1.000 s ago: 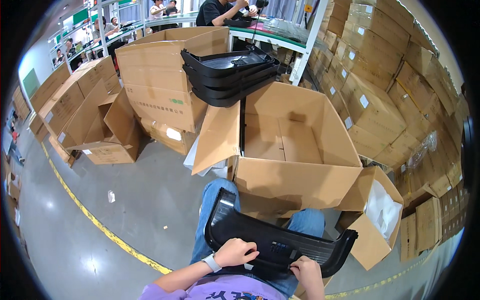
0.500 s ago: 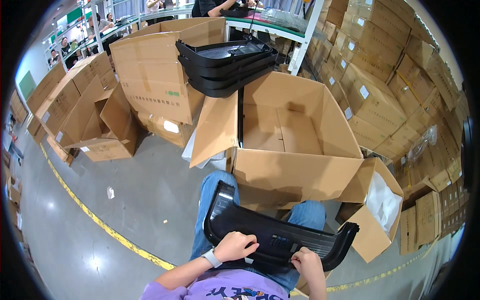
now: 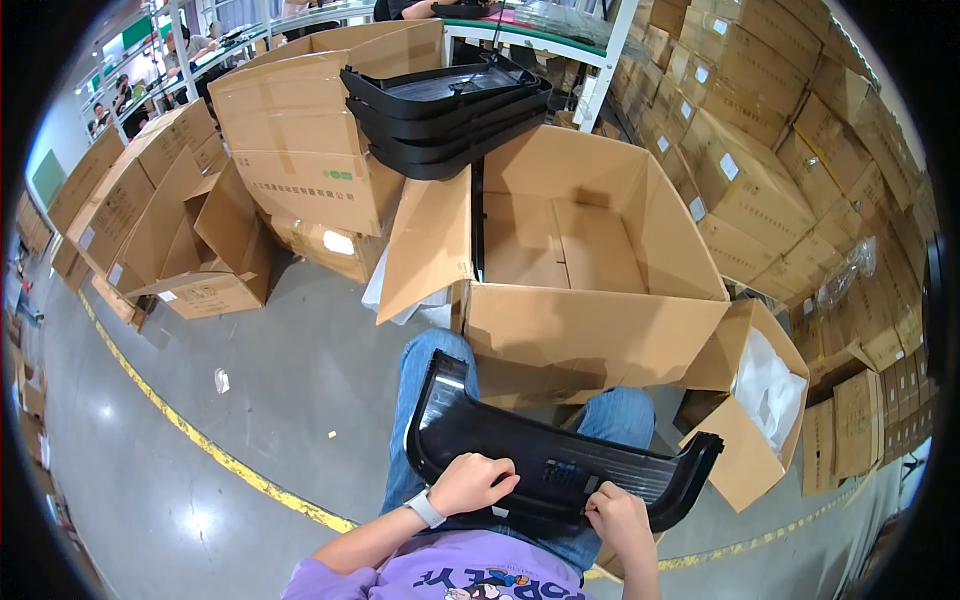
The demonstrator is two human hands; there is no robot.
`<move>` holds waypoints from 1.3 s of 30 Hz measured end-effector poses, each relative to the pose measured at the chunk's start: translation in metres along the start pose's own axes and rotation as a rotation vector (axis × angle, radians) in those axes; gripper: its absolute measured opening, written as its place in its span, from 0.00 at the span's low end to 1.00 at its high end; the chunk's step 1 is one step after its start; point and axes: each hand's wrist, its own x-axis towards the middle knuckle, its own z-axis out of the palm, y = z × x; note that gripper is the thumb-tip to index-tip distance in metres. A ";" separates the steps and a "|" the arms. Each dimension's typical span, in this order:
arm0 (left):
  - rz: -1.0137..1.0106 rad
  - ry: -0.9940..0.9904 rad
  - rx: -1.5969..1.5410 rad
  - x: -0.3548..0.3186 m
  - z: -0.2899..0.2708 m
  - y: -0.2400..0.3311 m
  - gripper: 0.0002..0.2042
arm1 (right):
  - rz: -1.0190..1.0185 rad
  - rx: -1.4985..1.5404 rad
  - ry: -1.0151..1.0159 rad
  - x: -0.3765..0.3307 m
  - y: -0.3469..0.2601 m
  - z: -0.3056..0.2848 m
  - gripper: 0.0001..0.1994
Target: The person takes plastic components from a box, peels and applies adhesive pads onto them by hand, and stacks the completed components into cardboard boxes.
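A long black plastic panel (image 3: pixel 560 455) with upturned ends lies across my lap, over my blue jeans. My left hand (image 3: pixel 472 484), a white watch on its wrist, rests curled on the panel's near edge left of centre. Fingers of my right hand (image 3: pixel 618 518) pinch the same edge further right. In front of my knees stands a big open cardboard box (image 3: pixel 590 330), nothing visible inside it. Behind that box, a stack of similar black panels (image 3: pixel 445 105) sits on other cartons.
Cardboard cartons crowd the left (image 3: pixel 160 220) and the right wall (image 3: pixel 780 170). A smaller open box with white plastic lining (image 3: pixel 765 395) stands at my right. A yellow floor line (image 3: pixel 200 440) crosses the grey concrete. People sit at benches far back.
The view has tilted down and drawn nearer to the open box. Both hands stay on the panel's near edge, shifted only slightly.
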 end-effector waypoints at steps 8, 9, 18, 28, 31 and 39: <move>0.003 0.019 -0.012 0.002 0.001 0.000 0.10 | -0.016 0.024 -0.050 -0.001 0.003 0.003 0.02; 0.006 0.031 -0.006 0.004 0.001 0.000 0.11 | -0.015 0.027 -0.070 -0.001 0.006 0.003 0.01; 0.375 -0.388 0.266 0.007 -0.020 0.016 0.14 | 0.065 0.321 0.131 0.003 0.007 -0.051 0.10; 0.366 -0.427 0.035 0.049 -0.119 0.061 0.16 | -0.235 0.484 1.174 -0.013 -0.034 -0.126 0.04; 0.167 -0.325 -0.134 0.059 -0.173 0.088 0.18 | -0.476 0.727 1.401 -0.005 -0.025 -0.129 0.04; 0.064 0.297 0.429 0.144 -0.282 0.115 0.20 | -1.160 1.939 0.122 0.092 -0.048 -0.157 0.07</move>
